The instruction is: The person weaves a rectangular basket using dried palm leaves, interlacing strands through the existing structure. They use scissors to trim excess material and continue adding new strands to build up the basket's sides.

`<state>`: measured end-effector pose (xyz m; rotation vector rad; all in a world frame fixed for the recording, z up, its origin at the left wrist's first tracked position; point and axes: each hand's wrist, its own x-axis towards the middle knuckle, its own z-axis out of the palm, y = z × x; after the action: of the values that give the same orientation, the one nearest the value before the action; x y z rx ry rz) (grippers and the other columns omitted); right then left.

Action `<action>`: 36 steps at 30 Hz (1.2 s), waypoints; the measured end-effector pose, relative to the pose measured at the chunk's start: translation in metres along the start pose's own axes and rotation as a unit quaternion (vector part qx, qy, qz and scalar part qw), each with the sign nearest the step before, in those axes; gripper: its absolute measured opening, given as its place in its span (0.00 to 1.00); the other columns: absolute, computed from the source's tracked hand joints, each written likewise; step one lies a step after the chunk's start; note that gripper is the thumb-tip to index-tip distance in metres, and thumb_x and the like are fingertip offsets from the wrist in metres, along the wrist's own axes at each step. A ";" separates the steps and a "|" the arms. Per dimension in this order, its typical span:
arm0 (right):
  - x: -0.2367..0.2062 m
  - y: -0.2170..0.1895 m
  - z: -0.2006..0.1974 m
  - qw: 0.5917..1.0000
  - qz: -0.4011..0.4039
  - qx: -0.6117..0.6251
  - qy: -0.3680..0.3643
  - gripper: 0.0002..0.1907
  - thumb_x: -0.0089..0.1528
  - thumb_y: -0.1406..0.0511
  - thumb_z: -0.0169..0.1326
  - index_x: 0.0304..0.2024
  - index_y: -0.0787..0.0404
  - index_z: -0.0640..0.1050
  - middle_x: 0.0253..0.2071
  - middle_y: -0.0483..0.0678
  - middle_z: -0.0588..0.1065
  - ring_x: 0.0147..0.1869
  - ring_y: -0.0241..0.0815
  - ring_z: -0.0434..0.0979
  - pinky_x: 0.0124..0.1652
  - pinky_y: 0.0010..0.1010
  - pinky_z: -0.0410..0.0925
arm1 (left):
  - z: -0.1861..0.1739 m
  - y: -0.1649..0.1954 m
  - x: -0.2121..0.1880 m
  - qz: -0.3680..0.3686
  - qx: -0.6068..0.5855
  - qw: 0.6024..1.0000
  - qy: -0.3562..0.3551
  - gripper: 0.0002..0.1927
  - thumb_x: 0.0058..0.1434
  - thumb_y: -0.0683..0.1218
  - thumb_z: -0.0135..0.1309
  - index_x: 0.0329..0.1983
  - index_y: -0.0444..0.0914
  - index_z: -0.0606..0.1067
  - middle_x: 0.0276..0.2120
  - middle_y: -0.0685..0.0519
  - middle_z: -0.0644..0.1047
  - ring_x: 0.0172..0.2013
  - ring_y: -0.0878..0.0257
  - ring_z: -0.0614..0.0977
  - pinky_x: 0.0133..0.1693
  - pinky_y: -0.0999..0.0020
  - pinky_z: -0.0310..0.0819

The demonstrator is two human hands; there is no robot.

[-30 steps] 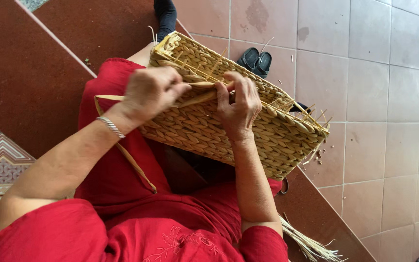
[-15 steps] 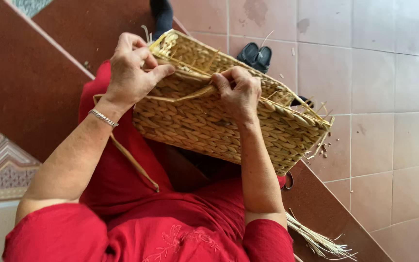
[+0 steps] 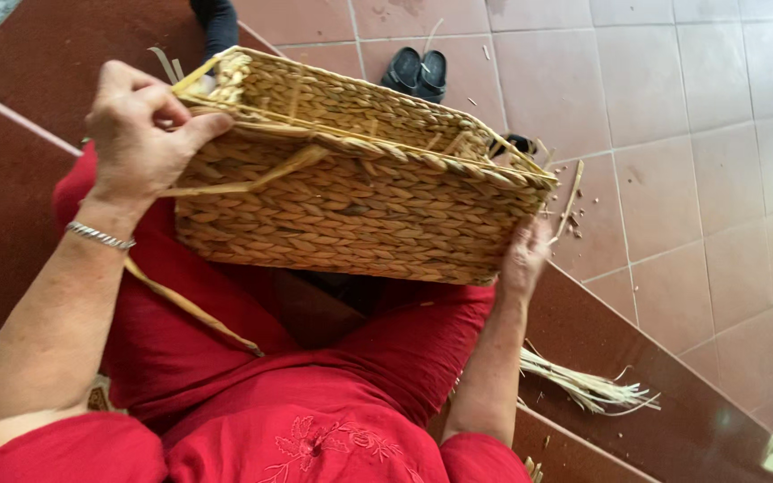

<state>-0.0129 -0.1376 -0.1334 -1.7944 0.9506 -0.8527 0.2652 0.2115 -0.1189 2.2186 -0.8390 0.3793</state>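
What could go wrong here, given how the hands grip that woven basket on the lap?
1. The rectangular woven straw basket is tilted on the lap; the right hand only props its far lower corner, so it could slide toward the tiled floor.
2. The left hand pinches the flat loose straw strand at the rim; a hard pull might snap it.
3. The bundle of loose straw lies on the step edge and may slip off.

Reddish tiled floor (image 3: 700, 134), dark red steps (image 3: 38, 54), perhaps daylit.
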 end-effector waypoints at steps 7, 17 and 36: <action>0.025 0.016 0.005 1.000 0.006 -0.002 0.002 0.24 0.72 0.48 0.47 0.40 0.61 0.79 0.26 0.39 0.66 0.28 0.31 0.59 0.30 0.31 0.57 | -0.003 0.020 -0.017 -0.049 -0.010 0.999 -0.010 0.24 0.64 0.53 0.75 0.24 0.34 0.76 0.38 0.51 0.71 0.44 0.59 0.74 0.41 0.64 0.76; 0.026 0.019 -0.012 0.968 0.120 0.197 -0.098 0.18 0.73 0.55 0.45 0.49 0.59 0.79 0.34 0.41 0.76 0.34 0.32 0.73 0.34 0.27 0.69 | 0.006 -0.002 -0.029 -0.053 -0.021 0.998 -0.023 0.23 0.60 0.53 0.74 0.23 0.37 0.74 0.39 0.51 0.71 0.38 0.63 0.74 0.37 0.69 0.76; 0.008 0.173 -0.059 0.867 0.105 -0.485 -0.038 0.18 0.59 0.58 0.63 0.48 0.59 0.81 0.46 0.55 0.77 0.49 0.56 0.75 0.47 0.44 0.70 | 0.037 0.082 -0.026 0.159 0.205 0.966 -0.014 0.13 0.63 0.39 0.72 0.40 0.38 0.76 0.37 0.49 0.75 0.44 0.56 0.75 0.47 0.60 0.70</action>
<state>-0.1016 -0.2189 -0.2715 -2.4438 1.6645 -0.1109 0.1918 0.1535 -0.1136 2.4675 -1.2296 0.7328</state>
